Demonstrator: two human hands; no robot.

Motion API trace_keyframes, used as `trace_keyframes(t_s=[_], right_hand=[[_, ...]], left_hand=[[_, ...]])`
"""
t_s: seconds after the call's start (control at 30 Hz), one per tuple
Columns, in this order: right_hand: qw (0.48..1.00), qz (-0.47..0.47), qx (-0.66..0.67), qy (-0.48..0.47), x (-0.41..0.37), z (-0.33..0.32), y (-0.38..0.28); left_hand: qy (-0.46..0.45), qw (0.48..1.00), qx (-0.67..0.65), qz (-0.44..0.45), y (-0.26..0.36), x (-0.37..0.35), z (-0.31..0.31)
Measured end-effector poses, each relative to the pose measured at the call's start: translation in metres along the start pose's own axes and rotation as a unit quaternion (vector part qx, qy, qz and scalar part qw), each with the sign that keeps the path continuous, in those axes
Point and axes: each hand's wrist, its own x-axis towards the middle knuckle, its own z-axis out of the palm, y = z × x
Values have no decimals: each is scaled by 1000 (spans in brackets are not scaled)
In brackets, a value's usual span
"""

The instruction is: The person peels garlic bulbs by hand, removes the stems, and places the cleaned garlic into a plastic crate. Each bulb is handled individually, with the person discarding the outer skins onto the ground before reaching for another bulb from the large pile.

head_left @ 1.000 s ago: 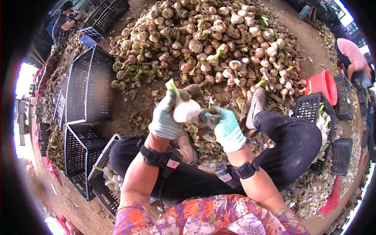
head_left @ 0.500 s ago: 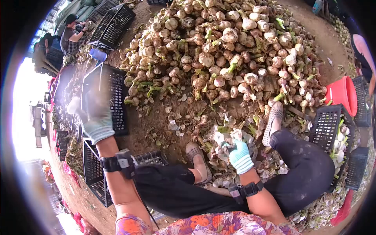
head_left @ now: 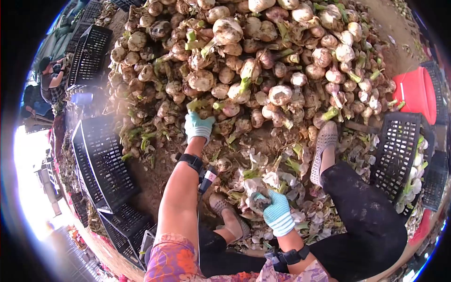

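Note:
My left hand [head_left: 198,128], in a pale teal and white glove, is at the near edge of a big heap of garlic bulbs [head_left: 201,80]. Its fingers and thumb close around a garlic bulb [head_left: 205,112] with a green stem stub; the fingertips are partly hidden. Low between my legs, my right hand [head_left: 278,212], gloved alike, is closed with its dark, dirty fingertips drawn together. What it holds, if anything, I cannot make out. Beneath it lie loose garlic skins and stem scraps [head_left: 305,218].
Black plastic crates stand on the left [head_left: 101,160]. Another black crate [head_left: 397,150], with trimmed garlic [head_left: 413,181] beside it, is by my right knee, near a red bucket [head_left: 413,94]. My shoe [head_left: 325,152] touches the heap's edge. Another person [head_left: 52,82] sits far left.
My left hand has swung right from above the left crate to the garlic heap and now grips a bulb. My right hand has lowered slightly, still closed. The view has shifted closer to the heap.

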Motion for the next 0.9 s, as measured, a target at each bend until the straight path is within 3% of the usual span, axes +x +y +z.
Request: trace_keyframes(t_s=[0.03,0.07,0.1,0.13,0.17,0.2,0.27,0.3,0.33,0.4,0.47,0.5,0.53,0.6,0.67,0.77,0.87,0.9], right_hand=[[993,40,115,1,0,4,-3],[992,33,116,26,-1,8,-3],[994,5,107,34,1,7,4],[994,-23,98,42,2,5,9],[987,-123,-81,61,-3,-1,6],[980,-178,-54,68,-8,0,-1],[912,-345,-181,125,-10,2,-1],[893,-369,-215,141,-11,4,-4],[872,-392,-249,157,-15,6,-8],[900,-304,-273,155,-35,0,-20],[953,-207,-182,124,-43,-6,-22],[962,-208,-133,113,-55,-5,-29],[960,-218,-134,111,-63,-3,-30],[937,-291,-169,91,-76,1,-30],[908,-359,-204,73,-87,4,-29],[840,-467,-267,70,-99,5,-24],[824,-500,-264,38,-90,5,-13],[892,-345,-289,-41,-106,3,-34]], left_hand=[[-17,998,-58,25,2,-12,-12],[-32,991,-119,52,3,-25,-23],[-96,935,-339,47,5,-39,-30],[-138,945,-294,-29,5,-54,-43],[-178,910,-366,-84,5,-71,-51],[-216,863,-436,-137,5,-91,-57],[-234,901,-358,-77,20,-142,-84],[-256,937,-235,-32,21,-161,-91],[-294,921,-255,7,24,-186,-101],[-346,910,-229,23,30,-220,-121],[-273,906,-274,172,25,-247,-138],[-307,894,-276,176,32,-263,-159],[-225,895,-237,304,23,-274,-161],[-168,908,-177,341,22,-289,-170],[-182,905,-214,320,9,-292,-173],[-313,834,-410,197,-3,-303,-186],[-353,796,-470,143,-14,-303,-196],[-350,796,-472,146,-16,-303,-201]])
